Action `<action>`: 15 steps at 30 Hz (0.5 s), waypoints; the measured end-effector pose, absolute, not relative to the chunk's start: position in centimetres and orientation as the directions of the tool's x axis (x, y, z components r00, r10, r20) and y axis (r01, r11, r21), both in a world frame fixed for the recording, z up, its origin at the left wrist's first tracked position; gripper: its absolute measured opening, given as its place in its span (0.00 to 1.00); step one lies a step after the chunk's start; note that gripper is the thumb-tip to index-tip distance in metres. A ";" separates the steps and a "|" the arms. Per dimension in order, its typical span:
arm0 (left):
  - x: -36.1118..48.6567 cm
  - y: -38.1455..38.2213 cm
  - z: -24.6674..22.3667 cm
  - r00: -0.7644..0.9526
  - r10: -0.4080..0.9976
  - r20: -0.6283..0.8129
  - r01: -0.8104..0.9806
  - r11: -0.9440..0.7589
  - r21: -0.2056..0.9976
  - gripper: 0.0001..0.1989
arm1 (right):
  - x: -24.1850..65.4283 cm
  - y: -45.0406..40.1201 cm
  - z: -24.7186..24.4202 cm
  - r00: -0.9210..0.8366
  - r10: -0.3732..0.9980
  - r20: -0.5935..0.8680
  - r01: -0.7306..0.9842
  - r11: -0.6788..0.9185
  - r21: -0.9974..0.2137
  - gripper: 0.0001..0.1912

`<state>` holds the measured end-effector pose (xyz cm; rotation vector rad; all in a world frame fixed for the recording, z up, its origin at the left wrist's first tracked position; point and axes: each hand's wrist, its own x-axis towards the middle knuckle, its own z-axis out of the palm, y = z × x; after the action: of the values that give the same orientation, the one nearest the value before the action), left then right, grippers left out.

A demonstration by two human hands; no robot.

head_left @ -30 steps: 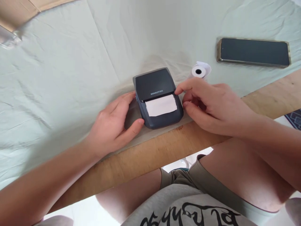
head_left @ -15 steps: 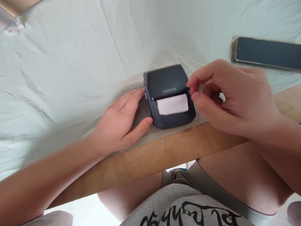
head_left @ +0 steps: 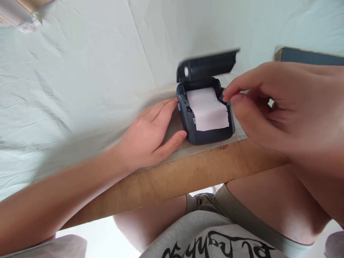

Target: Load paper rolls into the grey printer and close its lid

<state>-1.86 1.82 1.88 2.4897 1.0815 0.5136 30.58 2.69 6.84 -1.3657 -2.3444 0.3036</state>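
Observation:
A small dark label printer point(head_left: 212, 138) sits near the front edge of the table with its lid point(head_left: 209, 66) raised. Inside lies a white paper roll point(head_left: 208, 104), its loose end hanging over the front. My left hand point(head_left: 150, 132) rests flat along the printer's left side, fingertips and thumb touching it, fingers stretched. At the right side of the printer is my right hand point(head_left: 276, 104), its thumb and index fingertips pinched close together and the other fingers curled. Nothing shows between those fingertips. Whether they touch the casing I cannot tell.
A dark-screened phone point(head_left: 309, 55) lies at the right, partly covered by my right hand. White cloth point(head_left: 94, 64) covers the table up to a bare wooden edge point(head_left: 172, 181). A blurred clear-and-brown object point(head_left: 24, 16) stands at the upper left.
The printer's lid has swung up from closed, exposing the paper roll. My right hand has moved nearer the camera, its thumb and index drawn closer together. My left hand stays against the printer.

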 end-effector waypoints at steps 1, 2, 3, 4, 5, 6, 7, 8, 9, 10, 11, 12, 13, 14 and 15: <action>-1.8 1.8 1.9 0.638 0.750 0.177 0.615 -0.634 0.468 0.37 | 30.4 2.9 7.2 -0.440 0.864 0.245 0.780 0.503 -0.373 0.22; -1.8 1.8 1.9 0.635 0.752 0.175 0.620 -0.632 0.466 0.37 | 30.1 3.1 7.5 -0.442 0.859 0.257 0.782 0.509 -0.359 0.21; -1.7 1.8 1.9 0.631 0.757 0.170 0.625 -0.626 0.466 0.37 | 29.8 3.4 7.8 -0.441 0.854 0.276 0.786 0.516 -0.341 0.20; -1.6 1.8 2.0 0.628 0.762 0.157 0.631 -0.617 0.470 0.37 | 29.5 3.8 8.1 -0.444 0.847 0.293 0.787 0.525 -0.324 0.19; -1.6 1.8 2.0 0.625 0.766 0.149 0.634 -0.611 0.474 0.37 | 29.2 4.1 8.3 -0.446 0.839 0.311 0.788 0.533 -0.309 0.18; -1.6 1.9 2.0 0.623 0.769 0.144 0.636 -0.605 0.479 0.38 | 28.9 4.5 8.5 -0.452 0.830 0.326 0.787 0.544 -0.292 0.18; -1.6 1.9 2.0 0.622 0.771 0.139 0.637 -0.601 0.483 0.38 | 28.7 4.9 8.6 -0.461 0.821 0.337 0.787 0.554 -0.271 0.18; -1.6 1.9 2.0 0.622 0.771 0.136 0.637 -0.599 0.485 0.38 | 28.4 5.3 8.7 -0.476 0.813 0.336 0.789 0.563 -0.244 0.17; -1.6 1.9 1.9 0.622 0.771 0.136 0.636 -0.599 0.486 0.38 | 28.2 5.7 8.8 -0.492 0.809 0.322 0.795 0.568 -0.211 0.16; -1.6 1.9 1.9 0.622 0.771 0.138 0.636 -0.600 0.485 0.38 | 28.1 6.2 8.8 -0.503 0.814 0.291 0.809 0.562 -0.174 0.14; -1.6 1.9 1.8 0.621 0.771 0.141 0.636 -0.601 0.484 0.39 | 27.9 6.6 8.9 -0.507 0.826 0.246 0.826 0.547 -0.136 0.12; -1.6 1.9 1.8 0.619 0.772 0.143 0.638 -0.600 0.483 0.39 | 27.7 7.2 8.9 -0.504 0.844 0.186 0.845 0.526 -0.096 0.11; -1.6 1.9 1.7 0.617 0.773 0.144 0.639 -0.600 0.482 0.39 | 27.5 7.7 9.0 -0.490 0.863 0.123 0.865 0.499 -0.055 0.10; -1.6 1.9 1.7 0.616 0.775 0.141 0.641 -0.597 0.482 0.39 | 27.2 8.3 9.0 -0.473 0.879 0.064 0.880 0.475 -0.010 0.09; -1.5 1.9 1.7 0.614 0.777 0.137 0.644 -0.594 0.481 0.39 | 27.0 8.9 9.0 -0.462 0.887 0.016 0.887 0.461 0.032 0.08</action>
<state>-1.55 1.88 1.73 2.4554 1.1350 0.4734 27.00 8.92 9.01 -1.6311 -2.6873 -0.0557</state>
